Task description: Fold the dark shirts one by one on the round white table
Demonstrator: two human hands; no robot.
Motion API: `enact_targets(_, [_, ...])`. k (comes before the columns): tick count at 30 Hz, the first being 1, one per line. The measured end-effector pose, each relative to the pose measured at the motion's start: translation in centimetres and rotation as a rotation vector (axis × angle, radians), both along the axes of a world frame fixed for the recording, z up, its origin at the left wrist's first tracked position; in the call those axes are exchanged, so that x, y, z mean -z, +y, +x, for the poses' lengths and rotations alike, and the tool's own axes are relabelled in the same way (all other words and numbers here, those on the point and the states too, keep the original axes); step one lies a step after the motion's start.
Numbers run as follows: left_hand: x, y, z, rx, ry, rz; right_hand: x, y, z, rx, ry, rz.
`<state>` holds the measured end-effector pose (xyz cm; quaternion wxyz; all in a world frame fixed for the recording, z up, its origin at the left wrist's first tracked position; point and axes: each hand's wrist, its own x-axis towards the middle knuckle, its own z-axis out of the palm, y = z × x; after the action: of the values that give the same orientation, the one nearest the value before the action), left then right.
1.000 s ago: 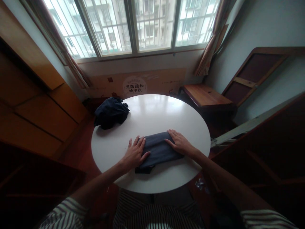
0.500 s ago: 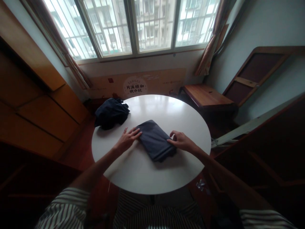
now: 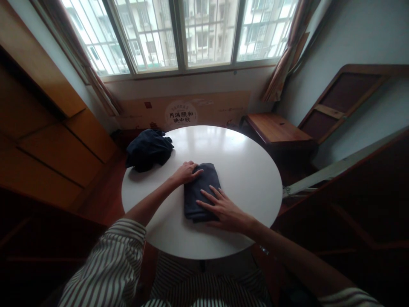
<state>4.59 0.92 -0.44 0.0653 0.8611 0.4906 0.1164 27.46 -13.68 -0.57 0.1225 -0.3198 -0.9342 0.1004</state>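
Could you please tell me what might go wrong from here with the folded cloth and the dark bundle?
The folded cloth might crease or skew if the left hand and right hand, both touching it, push unevenly. The dark crumpled bundle sits at the edge of the round white table, so a knock could perhaps tip it off.

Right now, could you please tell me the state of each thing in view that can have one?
Gray cloth: folded into a flat bundle.
Dark cloth: crumpled in a heap.
Table: standing, bearing both cloths.
Curtains: pulled aside from the window.
Left hand: at the gray cloth's far left corner; grip unclear.
Right hand: spread open, resting on the gray cloth.
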Motion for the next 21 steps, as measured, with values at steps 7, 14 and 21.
enact_targets(7, [1.4, -0.2, 0.0, -0.073, 0.032, 0.051, 0.3, 0.5, 2.0, -0.172, -0.037, -0.016])
enact_targets(14, [1.3, -0.7, 0.3, -0.110, 0.069, 0.057, 0.4, 1.0, 2.4, -0.164, 0.016, 0.121])
enact_targets(21, [0.8, -1.8, 1.0, -0.167, 0.027, 0.030, -0.2, 0.3, -0.3, -0.019, -0.049, 0.171])
